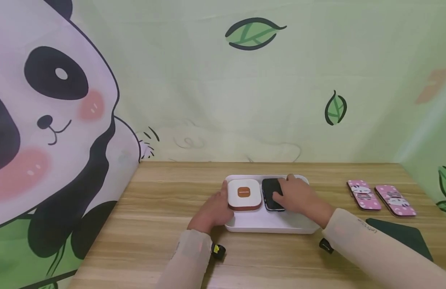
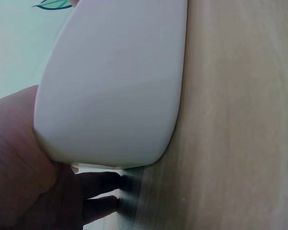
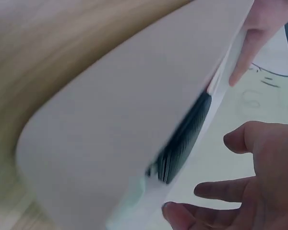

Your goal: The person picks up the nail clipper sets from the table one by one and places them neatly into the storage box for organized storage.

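A white tray (image 1: 269,227) stands on the wooden table. In it, at the left, sits a rounded square box (image 1: 249,202) with a white top and brown side. Beside the box lies a black rounded rectangular case (image 1: 270,192), its ridged side (image 3: 192,134) showing in the right wrist view. My left hand (image 1: 215,206) rests at the tray's left end, next to the box, with straight fingers (image 2: 101,184) down outside the wall. My right hand (image 1: 296,194) hovers over the case's right side, overlapping it in the head view; its fingers are spread and hold nothing.
Two pink cat-patterned flat cases (image 1: 364,195) lie to the right on the table. A dark green flat sheet (image 1: 400,237) is partly hidden by the right sleeve. Behind the table hangs a backdrop with a panda and leaves (image 1: 251,34).
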### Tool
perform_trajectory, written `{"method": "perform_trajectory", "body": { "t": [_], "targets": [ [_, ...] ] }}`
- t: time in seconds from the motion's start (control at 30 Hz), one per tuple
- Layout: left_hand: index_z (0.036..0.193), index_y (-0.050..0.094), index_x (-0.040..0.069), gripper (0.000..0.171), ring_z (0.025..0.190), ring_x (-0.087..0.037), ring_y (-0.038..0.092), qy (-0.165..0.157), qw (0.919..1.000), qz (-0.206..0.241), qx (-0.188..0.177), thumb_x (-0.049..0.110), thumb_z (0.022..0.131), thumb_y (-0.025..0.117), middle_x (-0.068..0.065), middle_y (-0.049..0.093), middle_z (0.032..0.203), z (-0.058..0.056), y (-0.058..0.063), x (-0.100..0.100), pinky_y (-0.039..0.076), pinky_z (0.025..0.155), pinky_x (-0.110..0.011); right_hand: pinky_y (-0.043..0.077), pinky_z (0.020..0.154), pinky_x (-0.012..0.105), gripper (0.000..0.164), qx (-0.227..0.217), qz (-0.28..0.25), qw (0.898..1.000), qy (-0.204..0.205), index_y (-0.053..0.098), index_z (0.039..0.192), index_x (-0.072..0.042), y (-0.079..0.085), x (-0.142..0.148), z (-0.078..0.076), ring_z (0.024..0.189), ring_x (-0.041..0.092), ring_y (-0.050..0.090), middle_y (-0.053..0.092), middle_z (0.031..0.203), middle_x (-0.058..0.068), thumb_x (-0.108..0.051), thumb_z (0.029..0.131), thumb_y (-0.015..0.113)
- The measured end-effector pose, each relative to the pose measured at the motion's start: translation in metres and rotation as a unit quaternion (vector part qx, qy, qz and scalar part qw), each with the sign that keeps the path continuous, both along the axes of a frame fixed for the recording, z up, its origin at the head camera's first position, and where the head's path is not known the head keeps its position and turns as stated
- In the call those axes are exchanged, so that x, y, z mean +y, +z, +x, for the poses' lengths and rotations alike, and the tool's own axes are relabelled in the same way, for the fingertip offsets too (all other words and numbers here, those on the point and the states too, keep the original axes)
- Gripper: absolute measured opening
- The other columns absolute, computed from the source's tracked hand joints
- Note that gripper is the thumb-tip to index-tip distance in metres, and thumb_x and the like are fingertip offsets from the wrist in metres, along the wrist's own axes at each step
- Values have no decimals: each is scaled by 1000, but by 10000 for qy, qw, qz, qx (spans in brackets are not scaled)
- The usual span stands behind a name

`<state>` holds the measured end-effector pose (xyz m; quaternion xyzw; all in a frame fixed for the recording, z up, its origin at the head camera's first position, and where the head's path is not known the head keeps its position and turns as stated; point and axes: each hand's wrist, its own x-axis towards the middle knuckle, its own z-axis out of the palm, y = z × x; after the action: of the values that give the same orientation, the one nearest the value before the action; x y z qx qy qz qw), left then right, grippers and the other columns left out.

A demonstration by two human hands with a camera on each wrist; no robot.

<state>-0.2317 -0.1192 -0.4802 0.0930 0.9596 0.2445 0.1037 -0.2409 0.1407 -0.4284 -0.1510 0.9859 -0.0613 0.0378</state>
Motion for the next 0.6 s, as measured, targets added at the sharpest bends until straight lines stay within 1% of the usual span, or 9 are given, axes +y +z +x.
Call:
{"method": "perform_trajectory", "body": {
  "t": [0.1,0.17,0.27,0.43,0.6],
  "targets": [
    [161,0,5,100,139,-29,44,-8,10000,-26,5,14,82,61,-20,34,159,0,-1,1,36,115,-42,52,89,51,59,169,-18,9999,10,54,136,7,1,14,1,101,38,62,58,123,29,-35,95,52],
    [161,1,4,100,137,-29,46,-8,10000,-13,15,14,82,62,-20,35,159,-1,-1,1,37,114,-42,49,96,56,59,226,-13,9997,-13,54,138,6,3,22,2,112,44,59,57,130,31,-35,96,53],
    [161,0,5,100,135,-28,47,7,10000,18,-1,13,82,62,-21,35,159,-1,-1,0,38,113,-42,46,99,59,59,241,20,9996,-107,53,140,4,5,33,3,121,48,54,54,135,31,-35,96,54],
    [161,-1,7,100,136,-28,45,56,9999,85,-63,13,83,62,-19,33,160,-1,0,0,36,114,-43,45,99,62,58,211,61,9995,-240,52,141,2,6,49,4,122,48,52,54,136,30,-36,97,55],
    [161,-1,8,100,132,-27,46,73,9998,151,-117,14,84,62,-19,32,161,0,-1,0,36,114,-43,47,95,63,57,196,27,9993,-317,53,140,3,7,62,7,119,48,54,56,133,30,-34,97,56]
  ]
}}
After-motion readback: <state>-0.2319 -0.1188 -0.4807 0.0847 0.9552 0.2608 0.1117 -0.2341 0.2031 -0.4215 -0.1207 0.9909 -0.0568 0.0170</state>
